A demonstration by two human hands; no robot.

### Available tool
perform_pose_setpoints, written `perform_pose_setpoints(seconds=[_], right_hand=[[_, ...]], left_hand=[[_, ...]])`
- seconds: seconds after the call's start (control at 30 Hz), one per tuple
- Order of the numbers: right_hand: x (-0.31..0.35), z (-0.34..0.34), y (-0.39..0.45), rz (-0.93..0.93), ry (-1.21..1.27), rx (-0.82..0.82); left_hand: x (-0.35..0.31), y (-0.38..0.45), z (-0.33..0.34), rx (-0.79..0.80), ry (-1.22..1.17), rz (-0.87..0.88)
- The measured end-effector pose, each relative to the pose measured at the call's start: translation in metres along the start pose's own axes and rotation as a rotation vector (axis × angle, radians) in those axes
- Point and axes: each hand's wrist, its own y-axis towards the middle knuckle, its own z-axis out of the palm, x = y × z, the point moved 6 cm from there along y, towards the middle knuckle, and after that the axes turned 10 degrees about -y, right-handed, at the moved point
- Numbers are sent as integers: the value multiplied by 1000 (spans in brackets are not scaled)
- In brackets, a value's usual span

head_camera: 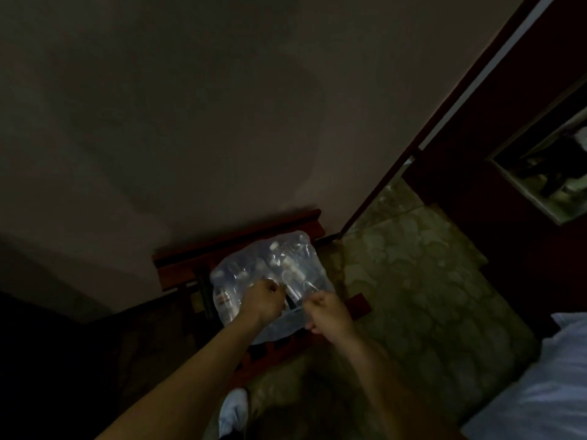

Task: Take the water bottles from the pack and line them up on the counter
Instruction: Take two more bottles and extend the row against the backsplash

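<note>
Head view, lighting: dim; fine detail is blurred.
Pack: clear plastic wrap with water bottles inside, caps upward, count not readable; it sits on a dark red wooden rack.
Rack: slatted, reddish-brown, pushed against the wall; its raised back rail lies just behind the pack.
Left hand: fingers curled into the wrap on top of the pack, pinching the plastic.
Right hand: fist closed, gripping the wrap at the pack's near right edge; a dark gap in the film shows between the two hands.
Wall: plain, pale, shadowed.
Floor: greenish carpet with a mottled pattern, right of the rack.
Door frame: dark wood, running diagonally at the right.
Bedding: white, lower right corner.
Shoe: pale, at the bottom edge, near the rack.
</note>
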Motion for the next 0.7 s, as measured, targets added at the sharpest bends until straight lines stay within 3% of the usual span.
perform_pose_setpoints(seconds=[0.5, 0.7], right_hand=[[-55, 65, 128, 104, -147, 357], [-70, 91, 183, 65, -360, 441]], left_hand=[[48, 68, 19, -128, -3, -254], [62, 99, 59, -130, 38, -321]])
